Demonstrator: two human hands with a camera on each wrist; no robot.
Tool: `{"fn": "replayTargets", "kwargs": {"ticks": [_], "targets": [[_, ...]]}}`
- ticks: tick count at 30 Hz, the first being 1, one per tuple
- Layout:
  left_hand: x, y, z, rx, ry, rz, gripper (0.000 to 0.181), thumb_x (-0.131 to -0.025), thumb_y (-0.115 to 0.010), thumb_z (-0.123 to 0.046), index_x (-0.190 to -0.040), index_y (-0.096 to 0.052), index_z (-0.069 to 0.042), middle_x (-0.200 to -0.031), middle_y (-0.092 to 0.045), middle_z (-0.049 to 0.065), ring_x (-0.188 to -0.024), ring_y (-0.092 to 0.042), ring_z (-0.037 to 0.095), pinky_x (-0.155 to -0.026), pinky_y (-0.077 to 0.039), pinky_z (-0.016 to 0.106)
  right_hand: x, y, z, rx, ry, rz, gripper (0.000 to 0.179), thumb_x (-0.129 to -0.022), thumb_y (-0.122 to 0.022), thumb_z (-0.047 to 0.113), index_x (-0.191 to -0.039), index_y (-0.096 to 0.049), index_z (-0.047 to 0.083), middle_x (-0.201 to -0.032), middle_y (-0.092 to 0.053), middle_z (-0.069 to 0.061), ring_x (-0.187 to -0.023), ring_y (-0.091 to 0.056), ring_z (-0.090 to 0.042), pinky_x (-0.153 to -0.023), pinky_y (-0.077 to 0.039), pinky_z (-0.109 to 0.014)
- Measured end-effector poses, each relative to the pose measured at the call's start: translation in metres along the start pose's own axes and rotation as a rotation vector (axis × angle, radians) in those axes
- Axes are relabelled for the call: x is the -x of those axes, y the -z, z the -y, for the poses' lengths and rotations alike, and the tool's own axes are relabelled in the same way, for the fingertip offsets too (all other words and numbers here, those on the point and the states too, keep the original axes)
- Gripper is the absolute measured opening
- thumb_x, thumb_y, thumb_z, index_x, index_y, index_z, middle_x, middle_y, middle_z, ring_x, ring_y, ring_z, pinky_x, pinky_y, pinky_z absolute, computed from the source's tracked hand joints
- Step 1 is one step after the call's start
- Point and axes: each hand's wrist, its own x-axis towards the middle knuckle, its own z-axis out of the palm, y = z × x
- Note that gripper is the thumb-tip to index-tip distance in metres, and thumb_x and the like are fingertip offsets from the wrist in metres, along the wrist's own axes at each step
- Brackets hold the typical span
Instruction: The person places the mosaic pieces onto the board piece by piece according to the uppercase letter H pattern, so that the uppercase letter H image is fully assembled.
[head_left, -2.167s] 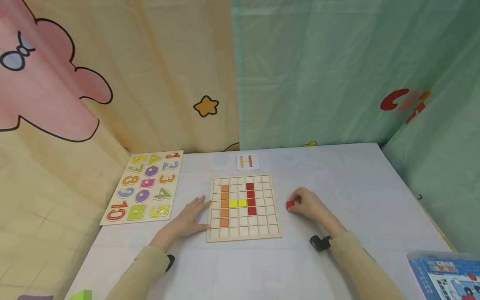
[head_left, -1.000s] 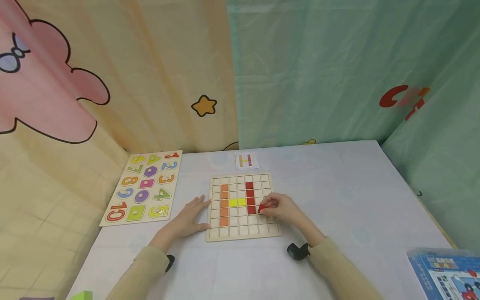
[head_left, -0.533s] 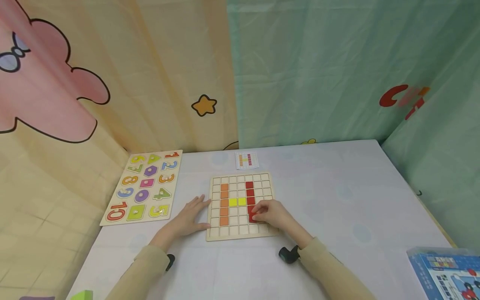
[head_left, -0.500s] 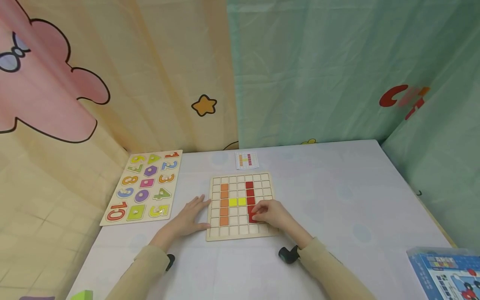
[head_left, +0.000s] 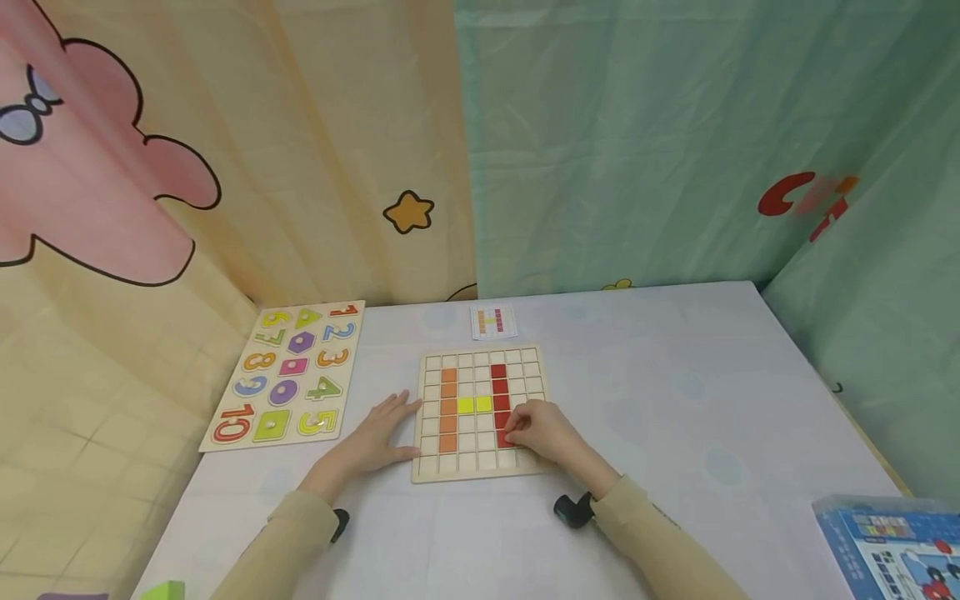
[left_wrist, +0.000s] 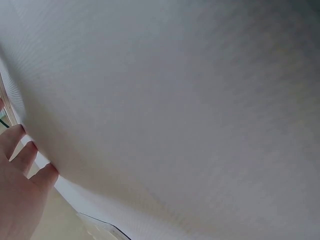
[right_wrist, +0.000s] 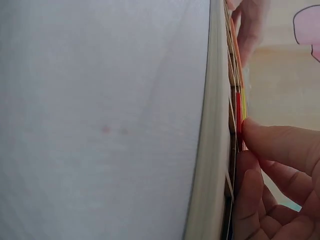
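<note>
My left hand (head_left: 375, 437) lies with fingers spread, its fingertips and thumb at the left edge of a wooden grid board (head_left: 467, 463). At the lower end of the board's red column, my right hand (head_left: 547, 430) pinches a red block (head_left: 504, 439) that sits in its square. The right wrist view shows the thumb against the red side of a block (right_wrist: 238, 117), the other fingers curled beneath. A column of orange blocks (head_left: 448, 407) stands at the left of the grid. Two yellow blocks (head_left: 475, 405) join it to the red column.
Behind the board lies a small pattern card (head_left: 493, 322) with a coloured H shape. A number-and-shape puzzle board (head_left: 283, 379) is at the left. A blue box (head_left: 892, 542) stands at the front right, a green block (head_left: 163, 591) at the front left.
My right hand has brought the red block leftward from the table onto the board, down into the lower end of the red column. My left hand has stayed at the board's edge.
</note>
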Motion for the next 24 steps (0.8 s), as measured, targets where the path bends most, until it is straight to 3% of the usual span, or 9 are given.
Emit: {"fn": "replayTargets", "kwargs": {"ticks": [4, 18, 24], "targets": [[0.000, -0.001, 0.001, 0.003, 0.004, 0.001, 0.087, -0.082, -0.076, -0.044, -0.153, -0.036, -0.014, -0.165, -0.017, 0.014, -0.153, -0.010, 0.038, -0.124, -0.012, 0.056, 0.001, 0.000, 0.001, 0.025, 0.010, 0.006, 0.013, -0.082, -0.079, 0.009, -0.077, -0.068, 0.013, -0.073, -0.060, 0.004, -0.068, -0.052, -0.012, -0.060, -0.044, -0.021], [-0.002, -0.003, -0.001, 0.016, 0.015, 0.013, 0.086, -0.083, -0.076, -0.045, -0.154, -0.035, -0.016, -0.165, -0.017, 0.012, -0.153, -0.010, 0.037, -0.124, -0.013, 0.057, 0.007, 0.015, -0.023, -0.065, -0.047, -0.037, 0.005, -0.085, -0.074, 0.012, -0.088, -0.070, 0.012, -0.079, -0.064, 0.002, -0.074, -0.056, -0.012, -0.067, -0.049, -0.024], [-0.001, -0.002, -0.007, 0.024, 0.062, 0.049, 0.085, -0.083, -0.076, -0.042, -0.153, -0.036, -0.016, -0.165, -0.016, 0.013, -0.153, -0.012, 0.038, -0.122, -0.018, 0.059, 0.008, 0.026, -0.031, -0.084, -0.085, -0.053, 0.005, -0.087, -0.072, 0.012, -0.091, -0.070, 0.010, -0.082, -0.065, 0.000, -0.074, -0.057, -0.012, -0.064, -0.050, -0.024]]}}
